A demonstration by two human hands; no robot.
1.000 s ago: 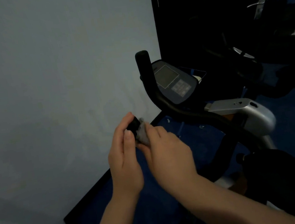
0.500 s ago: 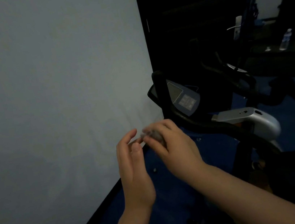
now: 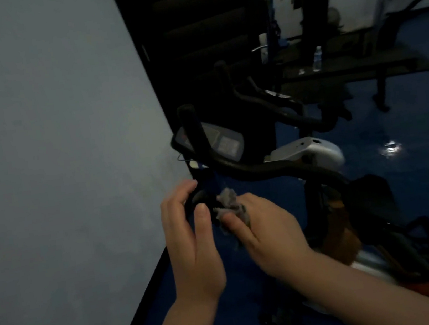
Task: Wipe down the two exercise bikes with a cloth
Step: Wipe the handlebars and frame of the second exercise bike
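The near exercise bike has black curved handlebars (image 3: 258, 168), a dark console (image 3: 221, 143) and a silver body (image 3: 313, 149). My left hand (image 3: 192, 245) curls around the near end of the handlebar (image 3: 203, 199). My right hand (image 3: 266, 226) pinches a small grey cloth (image 3: 228, 201) and presses it against that same handlebar end. A second bike (image 3: 276, 104) with black handlebars stands just behind the first, dim and partly hidden.
A pale wall (image 3: 55, 157) runs close along the left, with a black skirting at the blue floor (image 3: 414, 161). A dark door (image 3: 204, 39) stands behind the bikes. A black bench (image 3: 360, 70) with a water bottle (image 3: 317, 58) sits at back right.
The view has tilted up and the room behind shows more. My left hand, open half a second ago, has closed around the handlebar end; my right hand still holds the cloth against it.
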